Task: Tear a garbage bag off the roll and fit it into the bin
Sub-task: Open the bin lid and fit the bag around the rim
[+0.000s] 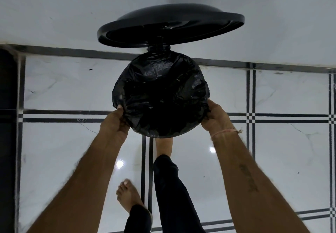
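Note:
A round black bin stands on the floor against the wall, its lid (171, 30) raised on a hinge at the back. A black garbage bag (160, 94) lines the bin's mouth, crinkled, with its edge folded over the rim all round. My left hand (116, 121) grips the bag's edge at the near left of the rim. My right hand (215, 116) grips the edge at the near right, a thread band on its wrist. The roll is not in view.
My right foot (162, 145) is under the bin's near edge, apparently on its pedal; my left foot (130, 196) stands on the glossy white tile floor (272, 160) with black lines. A white wall (54, 14) rises behind the bin. Something dark (7, 123) fills the far left.

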